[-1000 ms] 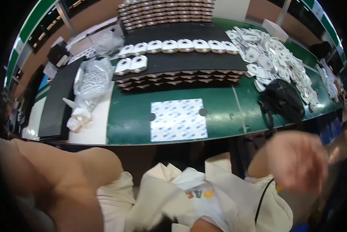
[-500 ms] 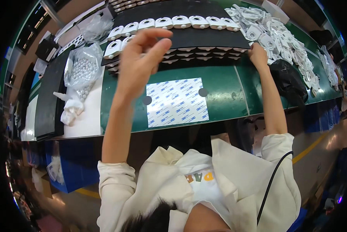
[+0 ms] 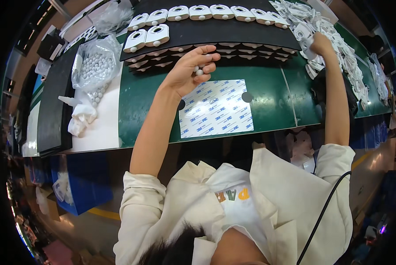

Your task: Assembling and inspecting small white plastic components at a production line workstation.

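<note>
My left hand [image 3: 193, 68] is above the near edge of the black boards, palm up with fingers curled. A few small white balls [image 3: 198, 70] sit in it. My right hand [image 3: 322, 45] is at the pile of white plastic parts [image 3: 339, 57] on the right, and its fingers pinch a white plastic part [image 3: 308, 47]. On the top black board [image 3: 224, 33] stands a row of white housings [image 3: 199, 12] with round dark openings, each with a white ball at its front. Two more housings [image 3: 157, 35] stand at its left front.
A sheet with blue print [image 3: 217, 110] lies on the green table [image 3: 273, 106], with dark discs at its sides. At the left are a clear bag of white balls [image 3: 94, 73], crumpled tissue [image 3: 82, 121] and black sheets [image 3: 56, 101]. A black bag is partly behind my right forearm.
My left hand has come away from the front housings and turned, showing the balls. The right hand has moved from the board's right corner to the pile, now with a part. The view has shifted slightly.
</note>
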`<control>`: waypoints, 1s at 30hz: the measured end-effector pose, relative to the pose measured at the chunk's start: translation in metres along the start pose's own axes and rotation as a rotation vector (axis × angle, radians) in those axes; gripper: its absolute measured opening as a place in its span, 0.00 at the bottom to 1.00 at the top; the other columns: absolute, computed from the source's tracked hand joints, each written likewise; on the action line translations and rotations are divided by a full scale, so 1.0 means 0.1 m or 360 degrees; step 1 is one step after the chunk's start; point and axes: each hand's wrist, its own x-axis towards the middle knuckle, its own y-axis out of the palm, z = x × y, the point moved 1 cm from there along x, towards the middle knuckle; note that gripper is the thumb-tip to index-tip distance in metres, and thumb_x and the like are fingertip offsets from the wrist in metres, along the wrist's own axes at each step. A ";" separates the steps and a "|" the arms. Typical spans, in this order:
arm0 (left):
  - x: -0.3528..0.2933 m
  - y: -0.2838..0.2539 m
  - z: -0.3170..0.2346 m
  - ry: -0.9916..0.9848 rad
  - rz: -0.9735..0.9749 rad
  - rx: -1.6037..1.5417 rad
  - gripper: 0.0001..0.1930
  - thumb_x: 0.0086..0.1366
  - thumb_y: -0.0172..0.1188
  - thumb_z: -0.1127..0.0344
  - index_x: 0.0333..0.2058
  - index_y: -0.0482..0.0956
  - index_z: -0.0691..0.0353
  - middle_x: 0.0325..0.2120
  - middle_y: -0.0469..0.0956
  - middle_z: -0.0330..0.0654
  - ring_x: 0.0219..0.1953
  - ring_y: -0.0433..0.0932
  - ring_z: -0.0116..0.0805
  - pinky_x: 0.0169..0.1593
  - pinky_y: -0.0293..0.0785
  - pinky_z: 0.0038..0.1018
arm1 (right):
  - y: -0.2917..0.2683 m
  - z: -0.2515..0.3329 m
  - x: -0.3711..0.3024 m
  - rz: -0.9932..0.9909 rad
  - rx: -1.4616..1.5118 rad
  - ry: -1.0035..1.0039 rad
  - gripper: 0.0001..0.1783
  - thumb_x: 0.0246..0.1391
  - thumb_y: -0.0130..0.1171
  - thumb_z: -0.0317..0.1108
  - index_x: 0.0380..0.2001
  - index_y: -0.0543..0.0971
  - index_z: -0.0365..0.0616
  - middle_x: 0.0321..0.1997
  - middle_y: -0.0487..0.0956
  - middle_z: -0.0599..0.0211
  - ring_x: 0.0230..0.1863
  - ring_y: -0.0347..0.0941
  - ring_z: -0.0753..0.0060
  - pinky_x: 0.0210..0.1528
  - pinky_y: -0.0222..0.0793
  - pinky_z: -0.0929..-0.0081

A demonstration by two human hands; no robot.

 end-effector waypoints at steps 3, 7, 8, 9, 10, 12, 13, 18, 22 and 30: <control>-0.03 -0.02 0.00 0.0035 -0.0016 -0.0013 0.13 0.61 0.53 0.66 0.43 0.65 0.64 0.29 0.70 0.40 0.22 0.62 0.20 0.15 0.51 0.12 | -0.51 0.09 -0.42 -0.0504 0.0493 0.0029 0.17 0.45 0.58 0.33 0.40 0.76 0.40 0.35 0.78 0.50 0.38 0.75 0.59 0.40 0.68 0.70; -0.04 -0.09 -0.02 0.0084 -0.0153 -0.0049 0.18 0.59 0.57 0.54 0.38 0.68 0.63 0.24 0.68 0.35 0.21 0.59 0.18 0.15 0.47 0.12 | -0.71 0.70 -1.14 -0.0705 0.2087 -0.0235 0.13 0.53 0.54 0.30 0.41 0.76 0.38 0.32 0.77 0.72 0.34 0.69 0.83 0.38 0.63 0.85; -0.05 -0.13 -0.03 0.0109 -0.0165 -0.0086 0.20 0.58 0.57 0.51 0.37 0.69 0.63 0.22 0.67 0.34 0.20 0.58 0.18 0.15 0.45 0.12 | -0.75 1.04 -1.40 -0.0511 0.2528 -0.0331 0.11 0.52 0.55 0.29 0.39 0.76 0.38 0.32 0.76 0.74 0.33 0.69 0.85 0.38 0.63 0.86; -0.07 -0.17 -0.03 0.0116 -0.0177 -0.0088 0.20 0.58 0.57 0.51 0.37 0.69 0.63 0.22 0.67 0.34 0.20 0.58 0.18 0.15 0.45 0.12 | -0.65 1.29 -1.57 -0.0063 0.2759 -0.0333 0.10 0.52 0.55 0.30 0.38 0.76 0.40 0.32 0.76 0.73 0.33 0.68 0.85 0.37 0.63 0.86; -0.06 -0.18 -0.02 0.0144 -0.0170 -0.0111 0.21 0.57 0.58 0.50 0.37 0.70 0.63 0.21 0.65 0.33 0.20 0.58 0.17 0.15 0.45 0.12 | -0.60 1.51 -1.76 0.0112 0.2750 -0.0575 0.11 0.52 0.56 0.31 0.39 0.75 0.40 0.32 0.74 0.73 0.32 0.67 0.85 0.36 0.64 0.85; -0.01 -0.18 -0.01 0.0162 -0.0154 -0.0133 0.22 0.56 0.59 0.49 0.37 0.70 0.63 0.21 0.64 0.31 0.20 0.58 0.17 0.15 0.45 0.13 | -0.41 1.83 -1.99 0.0818 0.2958 -0.0643 0.11 0.53 0.55 0.30 0.40 0.74 0.40 0.33 0.74 0.73 0.31 0.67 0.84 0.35 0.64 0.85; 0.01 -0.18 -0.01 0.0174 -0.0138 -0.0141 0.22 0.56 0.59 0.49 0.38 0.70 0.64 0.20 0.63 0.31 0.20 0.57 0.17 0.15 0.45 0.13 | -0.32 1.94 -2.05 0.0912 0.2929 -0.0568 0.12 0.53 0.55 0.30 0.41 0.73 0.40 0.33 0.74 0.73 0.31 0.67 0.85 0.35 0.63 0.86; 0.03 -0.19 -0.01 0.0190 -0.0121 -0.0156 0.21 0.56 0.60 0.53 0.41 0.70 0.63 0.21 0.63 0.31 0.20 0.58 0.17 0.15 0.45 0.12 | -0.11 2.09 -2.08 0.0886 0.2803 -0.0622 0.11 0.54 0.54 0.30 0.40 0.72 0.39 0.33 0.73 0.74 0.31 0.66 0.87 0.34 0.63 0.88; 0.00 -0.13 -0.01 0.0227 -0.0113 -0.0150 0.17 0.58 0.59 0.60 0.43 0.71 0.60 0.25 0.67 0.32 0.20 0.58 0.16 0.15 0.46 0.11 | -0.11 2.14 -2.13 0.0797 0.2706 -0.0684 0.09 0.55 0.52 0.29 0.39 0.71 0.39 0.32 0.74 0.73 0.32 0.67 0.87 0.33 0.64 0.88; 0.02 -0.18 0.02 0.0261 -0.0090 -0.0037 0.17 0.58 0.59 0.66 0.47 0.70 0.57 0.34 0.71 0.36 0.21 0.57 0.16 0.16 0.48 0.11 | -0.14 2.15 -2.15 0.0681 0.2542 -0.0801 0.07 0.55 0.51 0.28 0.37 0.70 0.38 0.32 0.74 0.70 0.32 0.69 0.84 0.36 0.67 0.85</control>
